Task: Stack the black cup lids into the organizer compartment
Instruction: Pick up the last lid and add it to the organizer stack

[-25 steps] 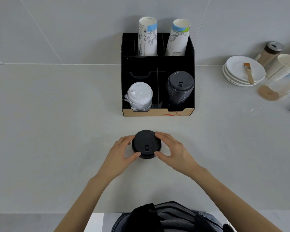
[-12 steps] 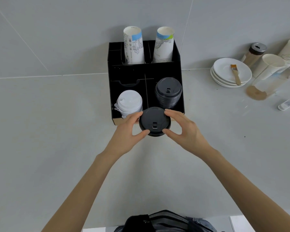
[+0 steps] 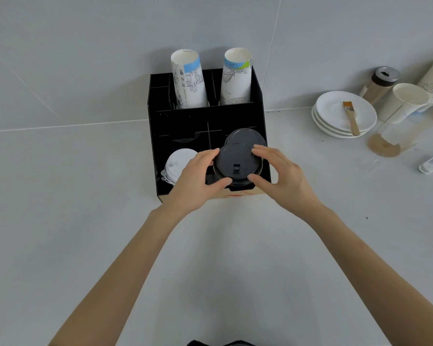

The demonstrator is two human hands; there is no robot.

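Note:
A small stack of black cup lids [image 3: 236, 159] is held between my left hand [image 3: 196, 178] and my right hand [image 3: 280, 176], fingers pinching its rim from both sides. It hovers over the front right compartment of the black organizer [image 3: 158, 146], just in front of and partly covering the black lid stack [image 3: 245, 136] that stands in that compartment. A stack of white lids [image 3: 176, 163] fills the front left compartment, partly hidden by my left hand.
Two tall stacks of printed paper cups [image 3: 189, 81] stand in the organizer's back row against the wall. To the right lie stacked white saucers [image 3: 335, 118] with a brush, a shaker jar [image 3: 380, 83], paper cups and a glass.
Both hands lifted the black lids off the counter and carried them forward, from in front of the organizer to above its front right compartment.

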